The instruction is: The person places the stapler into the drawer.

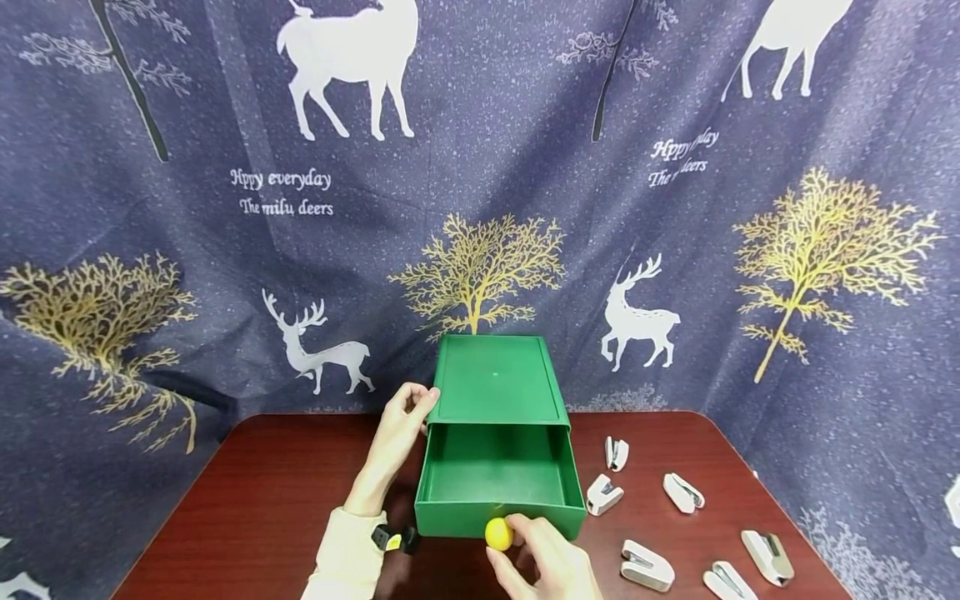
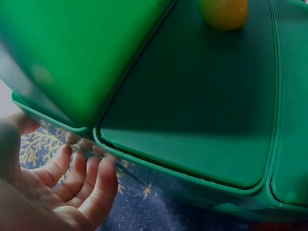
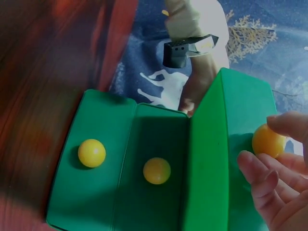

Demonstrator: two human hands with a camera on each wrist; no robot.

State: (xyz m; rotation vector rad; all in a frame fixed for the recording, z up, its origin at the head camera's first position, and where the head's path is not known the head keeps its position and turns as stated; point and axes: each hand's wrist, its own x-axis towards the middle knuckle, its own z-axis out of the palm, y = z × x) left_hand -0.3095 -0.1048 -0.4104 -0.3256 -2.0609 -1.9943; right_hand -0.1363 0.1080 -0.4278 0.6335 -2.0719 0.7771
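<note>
A green cabinet (image 1: 495, 375) stands on the table with its top drawer (image 1: 453, 518) pulled out; the visible part of the drawer's inside is bare. My right hand (image 1: 551, 562) pinches the yellow round knob (image 1: 498, 534) on that drawer's front between thumb and fingers. In the right wrist view, two lower drawer fronts carry matching knobs, one nearer (image 3: 157, 171) and one farther down (image 3: 92, 153). My left hand (image 1: 397, 425) rests against the cabinet's left side near the top front corner. In the left wrist view its fingers (image 2: 98, 192) bend loosely along that side.
Several white staplers, such as one beside the drawer (image 1: 602, 494) and one nearer the front (image 1: 647, 566), lie on the red-brown table (image 1: 277, 500) right of the cabinet. A dark blue curtain (image 1: 495, 167) with deer and trees hangs behind. A small black camera (image 1: 392, 538) sits on the left wrist.
</note>
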